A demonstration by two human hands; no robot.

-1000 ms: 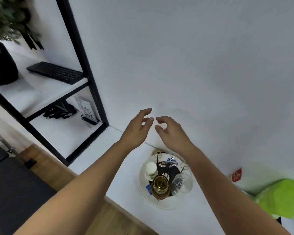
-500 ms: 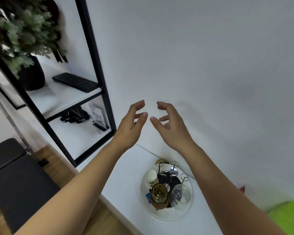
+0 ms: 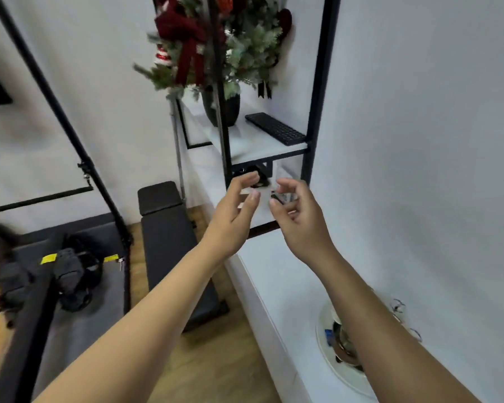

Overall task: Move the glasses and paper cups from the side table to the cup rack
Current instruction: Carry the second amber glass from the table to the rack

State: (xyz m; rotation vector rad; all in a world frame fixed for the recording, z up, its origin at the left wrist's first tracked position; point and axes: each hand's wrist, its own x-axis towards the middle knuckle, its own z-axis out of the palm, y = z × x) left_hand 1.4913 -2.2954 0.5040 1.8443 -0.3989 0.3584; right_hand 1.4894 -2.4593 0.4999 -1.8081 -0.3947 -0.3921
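Both hands are raised in front of the black shelf frame (image 3: pixel 317 82), empty, fingers loosely spread: left hand (image 3: pixel 233 216), right hand (image 3: pixel 300 219), near each other but apart. The cup rack (image 3: pixel 344 341) sits low right on the white desk (image 3: pixel 277 286), partly hidden by the right forearm.

Keyboard (image 3: pixel 275 128) right of vase (image 3: pixel 221 107) on shelf (image 3: pixel 256 146); bench (image 3: pixel 169 242) below-left.
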